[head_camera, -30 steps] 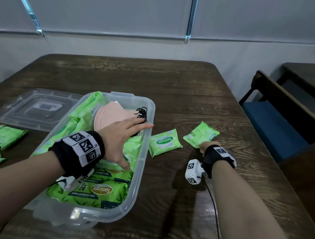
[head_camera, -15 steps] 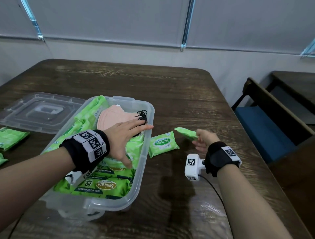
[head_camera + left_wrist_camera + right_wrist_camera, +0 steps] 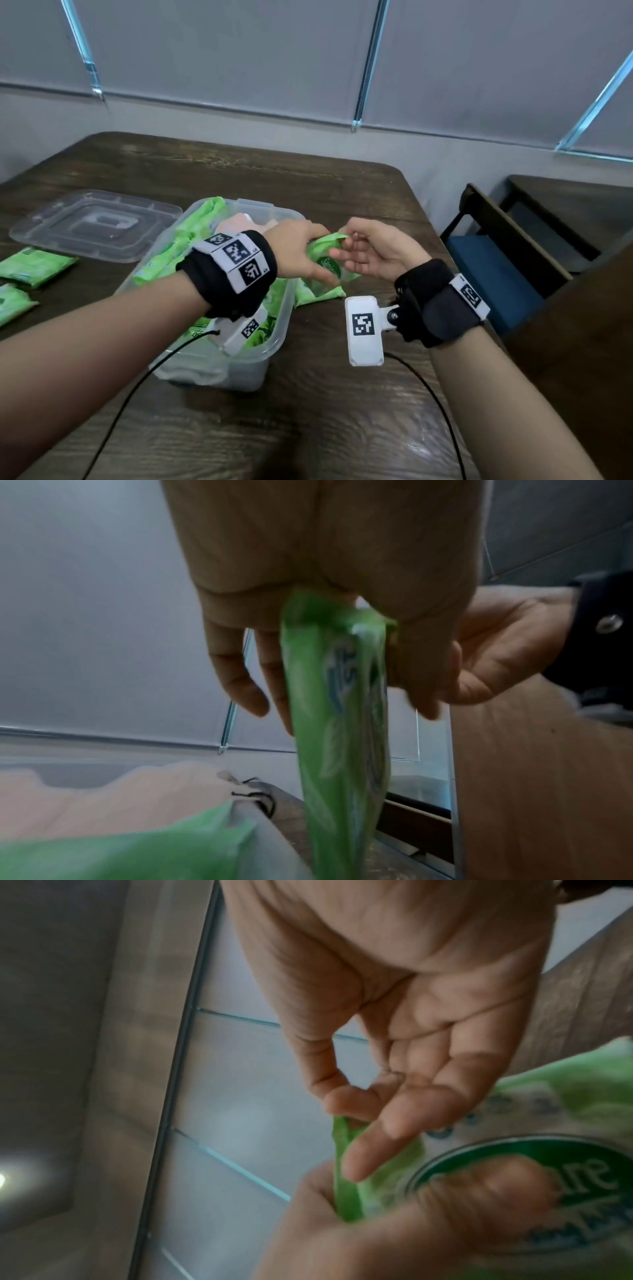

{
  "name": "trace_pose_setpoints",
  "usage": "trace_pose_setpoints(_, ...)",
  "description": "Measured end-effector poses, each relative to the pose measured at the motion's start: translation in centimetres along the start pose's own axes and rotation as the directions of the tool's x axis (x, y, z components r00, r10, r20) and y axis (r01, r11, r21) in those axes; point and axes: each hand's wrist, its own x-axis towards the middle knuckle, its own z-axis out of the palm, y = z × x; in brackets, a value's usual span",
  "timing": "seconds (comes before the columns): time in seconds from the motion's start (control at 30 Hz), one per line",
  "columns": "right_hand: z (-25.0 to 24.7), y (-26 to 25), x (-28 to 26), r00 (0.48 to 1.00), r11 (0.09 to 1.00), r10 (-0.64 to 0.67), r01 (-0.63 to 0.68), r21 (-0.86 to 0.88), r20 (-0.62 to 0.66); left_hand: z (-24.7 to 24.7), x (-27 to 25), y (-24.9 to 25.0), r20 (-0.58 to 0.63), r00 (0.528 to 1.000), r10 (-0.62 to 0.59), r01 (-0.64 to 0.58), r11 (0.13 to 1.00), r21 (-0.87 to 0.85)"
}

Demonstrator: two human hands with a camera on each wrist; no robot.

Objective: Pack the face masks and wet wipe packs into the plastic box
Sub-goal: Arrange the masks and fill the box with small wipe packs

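Two hands: met above the right edge of the box, both on one green pack.
Table [image 3: 342, 428]: dark wood; everything is set on it.
Box [image 3: 274, 346]: clear plastic, open, placed left of centre; green packs are stacked inside, with pink masks [image 3: 236, 222] at the far end.
Lid [image 3: 92, 226]: clear, laid flat to the left of the box.
Left hand [image 3: 298, 250]: closed around the pack, thumb on its printed face, fingers behind it.
Right hand [image 3: 380, 250]: palm turned up, the pack's top edge pinched between thumb and forefinger; the other fingers are loosely spread.
Held pack [image 3: 325, 260]: raised off the table, just right of the box rim, gripped by both hands.
Spare pack [image 3: 315, 294]: lying on the table under the hands, beside the box.
Loose packs [image 3: 34, 267]: seen at the far left, near the lid.
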Motion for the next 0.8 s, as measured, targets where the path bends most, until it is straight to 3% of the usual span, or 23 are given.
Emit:
trace_pose_setpoints(0.1,2.1,0.2,-1.0,0.995,0.994,-0.08,0.085,-0.075,0.067,-0.4,-0.6,-0.5,-0.088,0.995,-0.057,0.048,0.994,-0.098)
trace_pose_setpoints(0.23,1.2,1.5,-0.9,0.949,0.941,-0.264,0.216,-0.26,-0.169,-0.9,-1.8,-2.8,-0.149,0.967,-0.206,0.13,0.905,-0.406)
trace_pose_setpoints(0.3,0.2,2.8,-0.7,0.95,0.951,-0.228,0.169,-0.259,-0.215,-0.7,-1.8,-4.4,-0.161,0.939,-0.303,0.171,0.82,-0.546)
trace_pose_setpoints(0.4,-0.2,4.6,-0.4,0.999,0.988,-0.053,0.051,-0.148,-0.004,-0.1,-1.8,-5.2,-0.112,0.896,-0.43,0.19,0.599,-0.778)
trace_pose_setpoints(0.47,0.2,4.9,-0.2,0.993,0.992,-0.083,0.09,-0.085,0.089,0.1,-1.9,-4.9,-0.03,0.892,-0.451,0.207,0.466,-0.86)
trace_pose_setpoints(0.5,0.4,4.8,0.0,0.987,0.987,-0.128,0.137,-0.08,0.1,0.2,-1.8,-5.0,-0.007,0.893,-0.451,0.224,0.457,-0.861)
trace_pose_setpoints(0.57,0.4,4.3,0.3,0.969,0.962,-0.229,0.239,-0.128,0.093,-0.5,-1.5,-5.0,-0.084,0.903,-0.421,0.182,0.553,-0.813)
trace_pose_setpoints(0.67,0.1,3.1,1.0,0.935,0.907,-0.34,0.353,-0.229,0.099,-2.7,-1.6,-4.6,-0.136,0.95,-0.28,0.122,0.736,-0.666)
trace_pose_setpoints(0.8,0.9,2.7,2.7,0.906,0.868,-0.383,0.42,-0.265,0.18,-3.3,-0.7,-3.9,0.007,0.994,-0.105,0.101,0.932,-0.349)
